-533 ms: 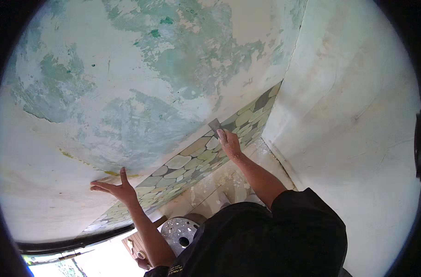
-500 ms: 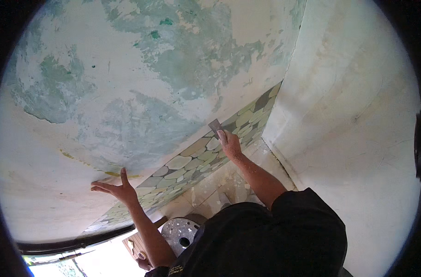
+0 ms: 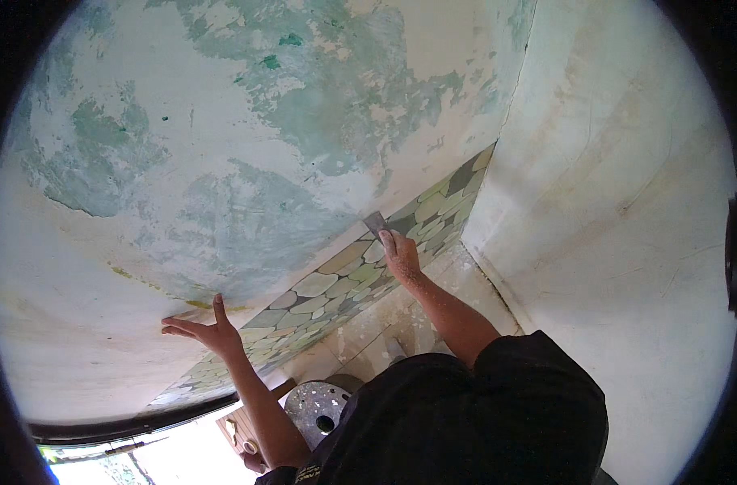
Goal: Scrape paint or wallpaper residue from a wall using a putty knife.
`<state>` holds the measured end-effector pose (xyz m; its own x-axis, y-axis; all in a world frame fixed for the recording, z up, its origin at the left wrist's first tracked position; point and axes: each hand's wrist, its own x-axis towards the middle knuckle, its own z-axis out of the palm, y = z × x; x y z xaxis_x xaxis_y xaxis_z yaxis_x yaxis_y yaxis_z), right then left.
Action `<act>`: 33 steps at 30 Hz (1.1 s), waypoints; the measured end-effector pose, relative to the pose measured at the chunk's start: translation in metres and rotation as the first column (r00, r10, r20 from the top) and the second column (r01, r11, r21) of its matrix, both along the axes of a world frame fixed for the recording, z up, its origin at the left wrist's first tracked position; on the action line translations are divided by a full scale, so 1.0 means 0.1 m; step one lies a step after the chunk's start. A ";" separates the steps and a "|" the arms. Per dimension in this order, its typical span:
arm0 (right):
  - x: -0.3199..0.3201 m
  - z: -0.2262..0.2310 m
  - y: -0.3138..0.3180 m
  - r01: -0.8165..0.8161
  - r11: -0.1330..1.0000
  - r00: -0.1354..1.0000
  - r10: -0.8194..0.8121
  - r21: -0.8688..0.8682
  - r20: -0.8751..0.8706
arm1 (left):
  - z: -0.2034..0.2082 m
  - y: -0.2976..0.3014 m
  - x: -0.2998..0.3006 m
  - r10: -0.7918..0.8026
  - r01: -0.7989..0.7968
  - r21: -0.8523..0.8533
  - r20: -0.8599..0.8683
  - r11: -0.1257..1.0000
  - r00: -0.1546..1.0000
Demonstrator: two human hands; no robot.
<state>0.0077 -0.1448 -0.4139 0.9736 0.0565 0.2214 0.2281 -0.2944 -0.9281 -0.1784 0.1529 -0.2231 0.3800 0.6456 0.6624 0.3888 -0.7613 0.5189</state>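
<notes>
Your right fingers (image 3: 389, 241) clamp a flat tool (image 3: 373, 221) at the stone-patterned band (image 3: 314, 284) | your left fingers (image 3: 183, 326) spread empty above it

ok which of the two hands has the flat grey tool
The right hand: it grips the flat grey tool at the upper edge of the stone-patterned band; the left hand is spread open and empty.

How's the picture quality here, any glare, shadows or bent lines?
Head view: the bright opening at lower left is largely washed out; head view: the black strip above it looks bowed toward the rim, which fades to black; head view: a soft shadow falls on the patchy wall beside the left hand.
</notes>
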 end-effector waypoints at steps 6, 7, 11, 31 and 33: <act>-0.10 -0.31 -0.16 0.043 0.999 0.997 -0.041 0.033 -0.072 | 0.01 -0.03 0.02 -0.007 0.007 0.003 -0.003 1.000 1.000; -0.09 -0.33 -0.17 0.043 0.997 0.999 -0.041 0.068 -0.033 | 0.00 -0.04 0.03 -0.004 0.004 -0.015 -0.006 1.000 1.000; 0.03 0.10 0.03 0.031 0.996 0.998 -0.026 -0.088 0.056 | 0.00 -0.01 0.01 0.009 -0.008 0.023 -0.024 1.000 1.000; -0.14 0.41 -0.08 0.034 0.997 0.994 -0.026 0.075 -0.108 | 0.02 -0.04 -0.01 -0.011 0.011 0.002 0.036 1.000 0.999; -0.15 0.29 -0.16 0.054 0.996 0.995 -0.049 0.064 -0.082 | 0.03 -0.05 0.01 -0.020 0.020 -0.004 0.049 1.000 0.999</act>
